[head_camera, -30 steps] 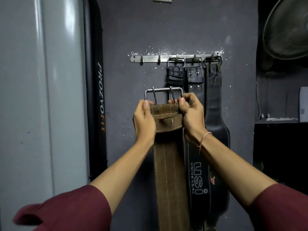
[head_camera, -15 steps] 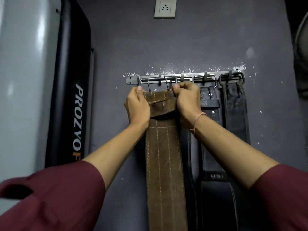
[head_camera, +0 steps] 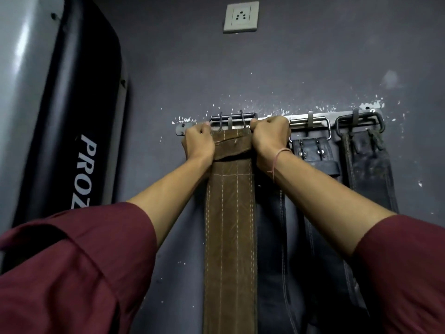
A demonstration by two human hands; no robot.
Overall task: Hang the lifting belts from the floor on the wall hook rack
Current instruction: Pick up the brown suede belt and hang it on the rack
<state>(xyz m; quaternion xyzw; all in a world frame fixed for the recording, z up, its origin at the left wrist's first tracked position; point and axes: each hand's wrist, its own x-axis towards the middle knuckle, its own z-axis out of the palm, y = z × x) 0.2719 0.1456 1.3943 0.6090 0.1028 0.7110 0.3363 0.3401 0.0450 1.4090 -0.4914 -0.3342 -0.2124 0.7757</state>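
Rack (head_camera: pixel 298 118): metal bar with hooks on a grey wall.
- Brown belt (head_camera: pixel 230 213): its buckle (head_camera: pixel 232 116) is up at the rack's left end, with one hook showing inside the frame. Whether it is seated cannot be told. The strap hangs straight down.
- Middle black belt (head_camera: pixel 313 153): hung by its buckle.
- End black belt (head_camera: pixel 368 165): hung by its buckle at the far right.

Left hand (head_camera: pixel 198 141): fingers curled, gripping the brown belt's top left edge.
Right hand (head_camera: pixel 269 138): fingers curled, gripping the top right edge.
Socket (head_camera: pixel 240 16): on the wall above.
Black pad (head_camera: pixel 79 116): to the left.

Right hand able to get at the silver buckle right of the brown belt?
Probably yes: the silver buckle hangs just beside the right hand, nothing between, but that hand grips the brown belt and must let go first.
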